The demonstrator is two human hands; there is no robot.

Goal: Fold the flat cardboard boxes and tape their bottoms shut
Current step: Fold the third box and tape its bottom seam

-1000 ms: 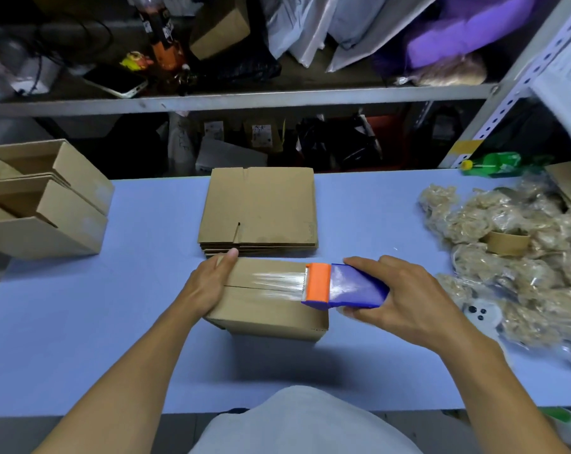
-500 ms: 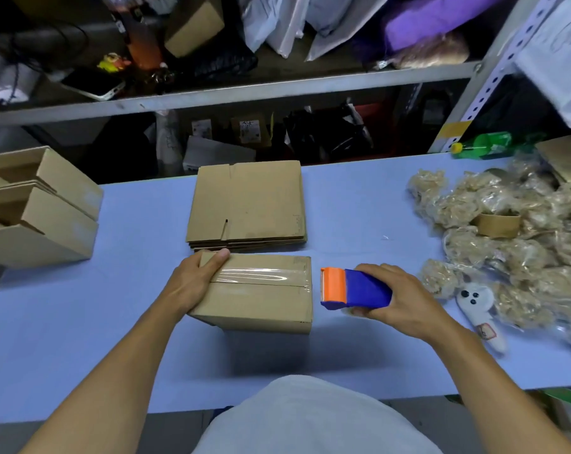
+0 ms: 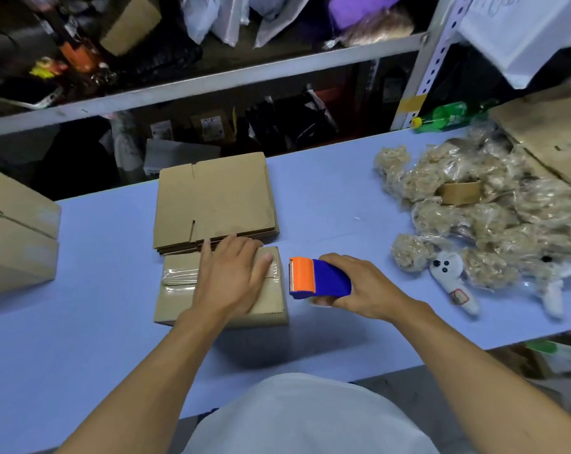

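A folded cardboard box (image 3: 179, 301) stands on the blue table (image 3: 81, 339) in front of me, a strip of clear tape across its upward face. My left hand (image 3: 231, 276) lies flat on that taped face, fingers straight and spread. Just right of the box, my right hand (image 3: 359, 286) grips a blue and orange tape dispenser (image 3: 317, 278), its orange end pointing at the box and apart from it. Behind the box lies a stack of flat cardboard boxes (image 3: 213, 201).
Finished folded boxes (image 3: 15, 234) are stacked at the table's left edge. A heap of bagged plush toys (image 3: 474, 224) and a white toy (image 3: 451, 276) cover the right side, with cardboard (image 3: 552, 132) behind. A cluttered metal shelf (image 3: 212, 80) runs along the back.
The dispenser has come off the box's right end and now sits beside it. My left hand has slid from the box's left corner to the middle of the taped face, lying flat.
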